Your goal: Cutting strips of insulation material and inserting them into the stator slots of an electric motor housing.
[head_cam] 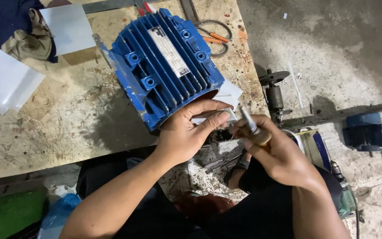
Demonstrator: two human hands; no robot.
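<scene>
On a scarred wooden desk [67, 115] over stained concrete floor [332, 44], the left hand [184, 132] presses white paper [226, 95] against the blue motor housing [166, 62]; the right hand [275, 152] grips a wooden-handled tool [254, 130].

Blue finned motor housing [166, 66] on bench edge; wooden-handled tool [254, 130] tilted beside it.

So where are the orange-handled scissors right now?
The orange-handled metal scissors lie at the far right edge of the worn wooden workbench, just beyond the blue finned motor housing, away from both hands.
</scene>
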